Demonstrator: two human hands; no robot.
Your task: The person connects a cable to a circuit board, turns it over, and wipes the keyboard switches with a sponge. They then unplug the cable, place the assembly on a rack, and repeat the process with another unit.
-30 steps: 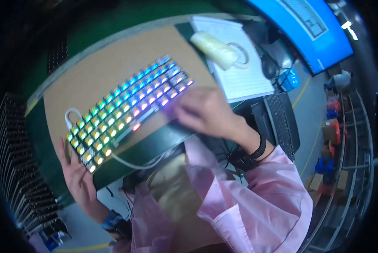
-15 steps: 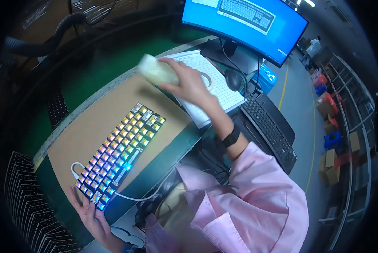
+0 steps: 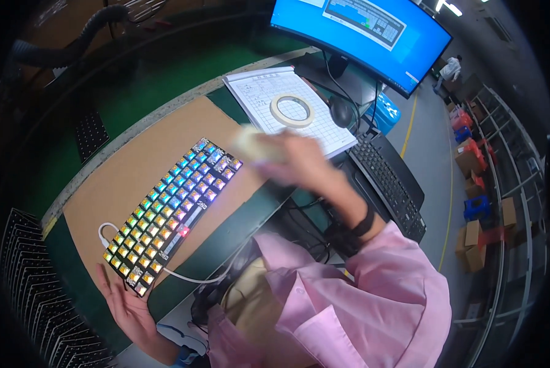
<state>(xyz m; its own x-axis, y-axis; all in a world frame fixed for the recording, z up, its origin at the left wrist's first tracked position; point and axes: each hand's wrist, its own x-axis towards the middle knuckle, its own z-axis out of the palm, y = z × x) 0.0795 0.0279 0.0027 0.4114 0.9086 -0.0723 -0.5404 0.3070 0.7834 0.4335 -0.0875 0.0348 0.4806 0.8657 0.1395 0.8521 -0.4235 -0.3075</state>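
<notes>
Left hand [image 3: 131, 316] at the corner of the lit keyboard [image 3: 170, 211], right hand [image 3: 302, 159] grasping a pale object [image 3: 253, 146]

Nearest to the camera is the pink sleeve [image 3: 397, 276] of the person's right arm, with a black wristband [image 3: 365, 222] below the hand. The left hand is at the near corner of the lit keyboard, fingers stretched out beside it; I cannot tell whether it grips this corner. The lit keyboard lies slanted on a brown board [image 3: 140, 147], which is on the green tabletop [image 3: 220, 245]; its keys glow yellow at the near end and blue to violet at the far end. One white cable [image 3: 192, 279] runs along its near side. The right hand is closed around the pale object, both blurred, near the far end of the lit keyboard. Farther, a ring of tape [image 3: 276, 111] rests on the papers [image 3: 250, 92], and a black mouse [image 3: 341, 112] is just beside them. To the right is a black keyboard [image 3: 388, 175]. Behind stands a monitor [image 3: 348, 49] with blue screen, and farthest away is another person [image 3: 451, 69] in a white top
</notes>
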